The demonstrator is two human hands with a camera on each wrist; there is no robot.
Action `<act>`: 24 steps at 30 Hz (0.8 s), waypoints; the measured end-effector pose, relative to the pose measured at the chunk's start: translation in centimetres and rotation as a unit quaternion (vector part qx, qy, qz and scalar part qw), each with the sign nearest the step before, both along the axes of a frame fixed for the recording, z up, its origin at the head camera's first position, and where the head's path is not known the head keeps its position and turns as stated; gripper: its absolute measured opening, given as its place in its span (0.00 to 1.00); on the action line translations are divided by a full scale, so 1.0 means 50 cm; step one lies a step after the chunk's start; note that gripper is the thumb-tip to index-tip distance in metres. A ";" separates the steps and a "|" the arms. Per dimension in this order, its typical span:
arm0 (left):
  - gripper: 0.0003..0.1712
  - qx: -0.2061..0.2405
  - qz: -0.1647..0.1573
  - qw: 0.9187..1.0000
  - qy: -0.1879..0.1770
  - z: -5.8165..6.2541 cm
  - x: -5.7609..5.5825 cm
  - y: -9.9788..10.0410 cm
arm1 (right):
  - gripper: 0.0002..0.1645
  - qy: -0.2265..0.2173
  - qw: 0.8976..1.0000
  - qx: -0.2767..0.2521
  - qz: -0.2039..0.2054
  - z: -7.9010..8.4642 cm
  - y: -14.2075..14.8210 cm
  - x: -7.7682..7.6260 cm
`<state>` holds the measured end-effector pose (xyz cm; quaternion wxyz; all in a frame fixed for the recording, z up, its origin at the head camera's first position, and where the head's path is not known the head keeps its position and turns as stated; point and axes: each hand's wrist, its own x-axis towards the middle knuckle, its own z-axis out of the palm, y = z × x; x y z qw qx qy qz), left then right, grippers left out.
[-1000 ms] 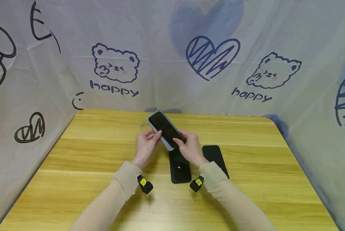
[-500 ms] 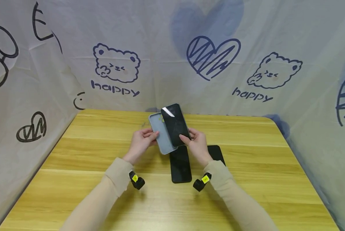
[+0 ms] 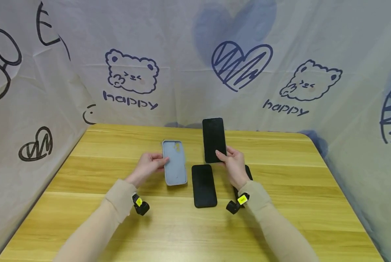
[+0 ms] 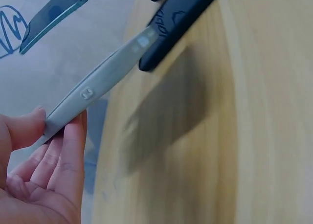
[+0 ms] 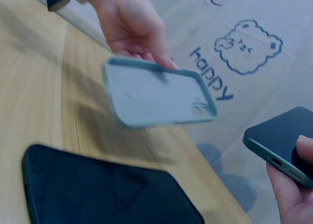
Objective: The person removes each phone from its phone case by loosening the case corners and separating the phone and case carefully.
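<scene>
In the head view, my left hand [image 3: 148, 166] pinches the left edge of an empty pale blue phone case [image 3: 175, 170], its hollow inside facing up. The case's thin side and buttons show in the left wrist view, above the table. My right hand [image 3: 235, 166] grips a phone [image 3: 214, 137] by its lower right edge, dark screen up, apart from the case. The right wrist view shows this phone's green edge [image 5: 277, 161] and charging port. Between the hands, a black phone [image 3: 204, 187] lies on the table.
Another black phone [image 3: 248, 173] lies on the table, mostly hidden under my right hand and wrist. The wooden table [image 3: 94, 174] ends at a pale cloth backdrop [image 3: 185, 87] with printed drawings. Black wrist cameras [image 3: 141, 205] hang by both cuffs.
The phone has come out of the pale blue case. My left hand has drawn the case left and down, while my right hand has moved right with the phone.
</scene>
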<state>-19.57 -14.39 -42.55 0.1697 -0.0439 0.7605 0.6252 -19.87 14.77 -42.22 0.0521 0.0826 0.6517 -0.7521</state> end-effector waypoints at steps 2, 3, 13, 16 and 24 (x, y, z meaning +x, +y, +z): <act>0.23 -0.006 -0.011 1.000 -0.009 -0.009 0.000 -0.008 | 0.31 -0.008 1.000 -0.006 -0.004 -0.004 0.009 -0.002; 0.23 -0.008 -0.015 1.000 -0.013 -0.013 0.000 -0.012 | 0.31 -0.012 1.000 -0.011 -0.007 -0.006 0.013 -0.003; 0.24 -0.038 -0.047 0.997 -0.043 -0.045 0.007 -0.047 | 0.26 -0.042 0.994 -0.089 -0.044 -0.025 0.046 -0.013; 0.25 -0.056 -0.050 0.996 -0.051 -0.049 0.007 -0.051 | 0.29 -0.053 0.993 -0.098 -0.041 -0.025 0.058 -0.015; 0.21 -0.088 -0.056 0.993 -0.051 -0.057 0.009 -0.058 | 0.38 -0.057 0.988 -0.133 -0.056 -0.021 0.095 -0.030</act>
